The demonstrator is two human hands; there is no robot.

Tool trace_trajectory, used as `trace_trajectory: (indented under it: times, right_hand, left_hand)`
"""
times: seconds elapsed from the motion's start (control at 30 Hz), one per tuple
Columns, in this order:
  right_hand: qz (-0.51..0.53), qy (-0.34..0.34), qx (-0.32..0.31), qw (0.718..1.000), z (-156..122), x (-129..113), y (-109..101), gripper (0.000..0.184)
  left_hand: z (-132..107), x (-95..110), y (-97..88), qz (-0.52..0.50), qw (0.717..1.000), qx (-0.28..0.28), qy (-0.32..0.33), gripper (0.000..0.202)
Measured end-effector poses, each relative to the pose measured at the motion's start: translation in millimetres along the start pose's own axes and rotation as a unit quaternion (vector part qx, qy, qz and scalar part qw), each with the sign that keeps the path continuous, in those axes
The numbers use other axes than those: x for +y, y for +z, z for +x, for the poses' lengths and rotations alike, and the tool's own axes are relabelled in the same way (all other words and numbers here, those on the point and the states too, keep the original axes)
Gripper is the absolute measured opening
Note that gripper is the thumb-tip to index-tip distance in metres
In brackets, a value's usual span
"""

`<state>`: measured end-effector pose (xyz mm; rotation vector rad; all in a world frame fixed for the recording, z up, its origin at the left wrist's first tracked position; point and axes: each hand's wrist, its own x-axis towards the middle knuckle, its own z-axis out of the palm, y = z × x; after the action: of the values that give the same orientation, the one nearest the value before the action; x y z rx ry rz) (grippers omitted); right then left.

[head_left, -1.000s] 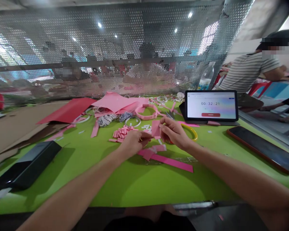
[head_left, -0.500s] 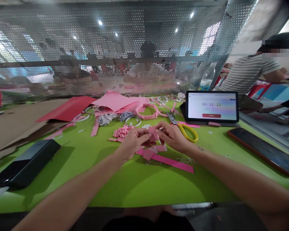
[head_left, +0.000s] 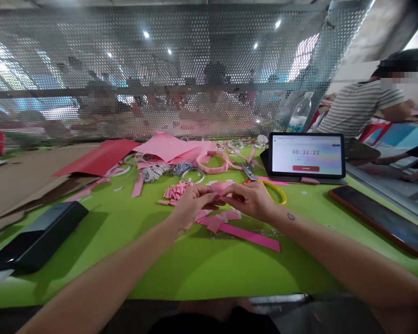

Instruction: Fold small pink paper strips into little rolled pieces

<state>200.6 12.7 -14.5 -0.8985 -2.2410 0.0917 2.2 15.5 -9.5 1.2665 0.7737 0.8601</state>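
Observation:
My left hand (head_left: 191,203) and my right hand (head_left: 252,199) meet above the green table (head_left: 202,264), both pinching one small pink paper piece (head_left: 218,188) between their fingertips. Below the hands lie loose pink scraps (head_left: 216,218) and a long pink strip (head_left: 251,235). A pile of small folded pink pieces (head_left: 174,191) sits just left of my left hand. Yellow-handled scissors (head_left: 270,190) lie right behind my right hand.
A tablet (head_left: 306,155) showing a timer stands at the back right, a phone (head_left: 383,217) lies at the right edge, a black box (head_left: 38,236) at the left. Red and pink sheets (head_left: 132,153), a pink ring (head_left: 212,161), string and tape rolls crowd the back. A perforated metal screen rises behind; a person in a striped shirt sits far right.
The pink piece, held upright by my right hand a second ago, has come down between both hands. My left hand has closed onto it and both hands have drawn together.

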Motion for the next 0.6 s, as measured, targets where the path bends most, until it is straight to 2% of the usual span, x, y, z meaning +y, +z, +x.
trace_trajectory:
  times: [0.3, 0.6]
  right_hand:
    - [0.13, 0.096, 0.005, 0.987, 4.2, -9.5, 1.7, 0.018]
    - [0.178, 0.112, -0.003, 0.978, 4.9, -10.2, 3.5, 0.015]
  left_hand:
    - [-1.1, -2.5, 2.7, -0.029, 0.999, 0.0, 0.02, 0.017]
    - [-4.3, 0.8, 4.0, -0.026, 0.999, -0.008, 0.023, 0.022]
